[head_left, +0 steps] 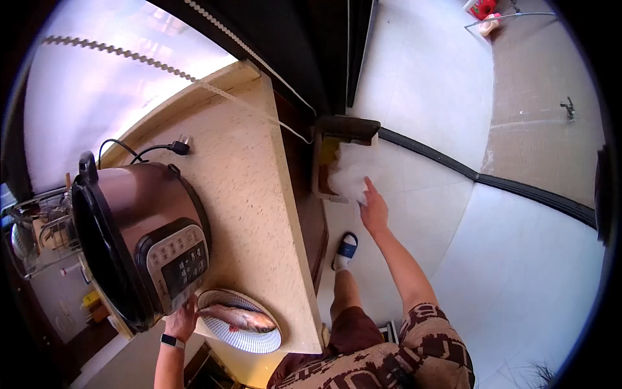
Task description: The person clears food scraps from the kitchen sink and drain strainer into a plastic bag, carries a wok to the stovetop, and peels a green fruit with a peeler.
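Observation:
My left hand (pixel 181 319), with a watch on its wrist, is at the left rim of an oval ribbed plate (pixel 253 345) and seems to grip it; the fingertips are partly hidden. A whole reddish fish (pixel 241 318) lies on the plate, its head to the right. Just behind that hand stands a large brown electric pressure cooker (pixel 152 214) with a button panel. Stretched out over the floor, my right hand (pixel 374 206) has its index finger extended beside a blurred, crumpled white plastic bag (pixel 353 170). The bag is over the opening of a bin (pixel 319 162).
The speckled countertop (pixel 253 214) carries the cooker's power plug (pixel 180 146). Beaded blind cords (pixel 152 63) hang across the view. My slippered foot (pixel 345 251) is on the tiled floor, near a dark floor strip (pixel 427 153). A wire rack (pixel 45 233) is behind the cooker.

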